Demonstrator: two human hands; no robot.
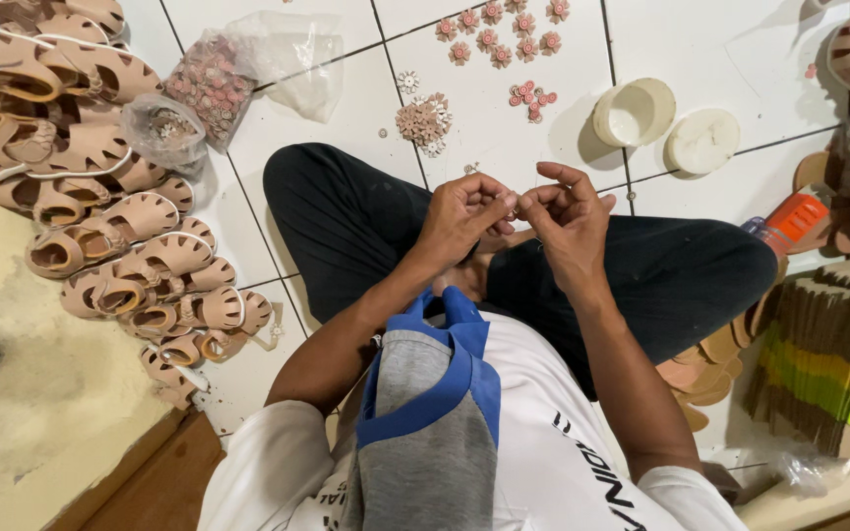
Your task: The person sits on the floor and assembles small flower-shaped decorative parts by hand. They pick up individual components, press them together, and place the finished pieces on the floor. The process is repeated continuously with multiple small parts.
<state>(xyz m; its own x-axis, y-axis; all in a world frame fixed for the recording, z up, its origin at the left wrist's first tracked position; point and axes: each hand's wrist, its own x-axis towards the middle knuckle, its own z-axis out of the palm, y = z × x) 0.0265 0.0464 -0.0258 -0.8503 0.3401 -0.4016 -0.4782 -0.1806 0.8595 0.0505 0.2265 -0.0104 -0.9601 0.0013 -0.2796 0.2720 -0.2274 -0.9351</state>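
We see both hands meet above the crossed legs [366, 226]. The left hand [459, 216] and right hand [568, 221] pinch one tiny ornament piece [512, 202] between fingertips, held close and high, likely so it can be seen. Just beyond the legs on the tiled floor [346, 128] lie the cluster of pale flower ornaments [423, 123], pink flowers [499, 31] and two round white containers [666, 126], all in reach. Left of the legs, tan child sandals [100, 197] are heaped, bags of beads [211, 84] beside them.
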